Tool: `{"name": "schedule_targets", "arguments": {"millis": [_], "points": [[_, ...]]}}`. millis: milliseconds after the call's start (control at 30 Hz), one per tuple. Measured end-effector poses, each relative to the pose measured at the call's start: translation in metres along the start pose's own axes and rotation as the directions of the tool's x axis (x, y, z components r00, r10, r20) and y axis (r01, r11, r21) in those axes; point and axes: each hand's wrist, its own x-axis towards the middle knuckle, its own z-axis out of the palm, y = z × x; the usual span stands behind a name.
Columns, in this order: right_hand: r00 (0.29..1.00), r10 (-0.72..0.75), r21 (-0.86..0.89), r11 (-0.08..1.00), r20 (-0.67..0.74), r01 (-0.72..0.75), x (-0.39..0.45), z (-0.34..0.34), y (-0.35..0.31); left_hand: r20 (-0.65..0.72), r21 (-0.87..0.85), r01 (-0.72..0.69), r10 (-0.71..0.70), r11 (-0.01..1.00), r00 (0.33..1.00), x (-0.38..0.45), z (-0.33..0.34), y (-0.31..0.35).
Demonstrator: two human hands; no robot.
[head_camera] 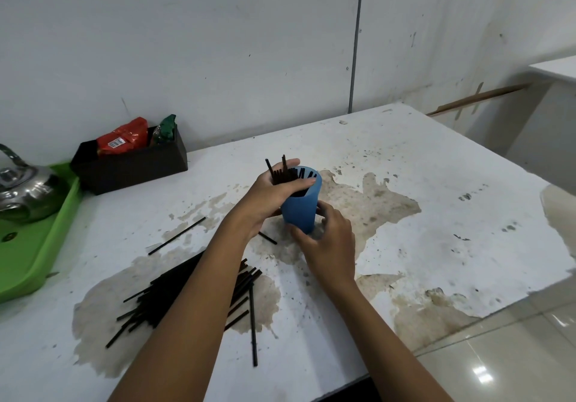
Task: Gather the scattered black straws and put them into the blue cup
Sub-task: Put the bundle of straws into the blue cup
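Note:
The blue cup (300, 208) stands tilted at the middle of the white table, its mouth leaning toward the left. My left hand (271, 192) is closed around a bundle of black straws (280, 172) whose lower ends are inside the cup's mouth. My right hand (327, 239) grips the cup's lower part from the right. A heap of black straws (162, 295) lies on the table in front, partly hidden under my left forearm. One straw (177, 235) lies apart to the left, another (254, 323) points toward me, and a short piece (268, 238) shows beside the cup.
A green tray (40, 245) with a steel kettle (25, 189) sits at the left edge. A dark box (131, 168) with snack packets stands by the wall. The table (436, 183) is stained, and its right and near edges drop to a tiled floor.

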Motion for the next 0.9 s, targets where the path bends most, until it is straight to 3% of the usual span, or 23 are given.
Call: {"name": "schedule_targets", "arguments": {"millis": [333, 567, 900], "points": [[1.000, 0.000, 0.021, 1.000, -0.002, 0.000, 0.000, -0.001, -0.001, 0.058, -0.043, -0.012, 0.014, 0.999, 0.998, -0.008, -0.010, -0.005], [1.000, -0.009, 0.058, 0.998, 0.009, 0.008, 0.000, -0.001, -0.002, -0.051, 0.011, -0.188, 0.188, 0.982, 0.981, -0.030, -0.020, -0.016], [1.000, -0.009, 0.139, 0.990, -0.012, 0.010, -0.012, -0.014, -0.002, -0.159, 0.377, -0.242, 0.320, 0.894, 0.934, -0.095, -0.051, -0.036]]}}
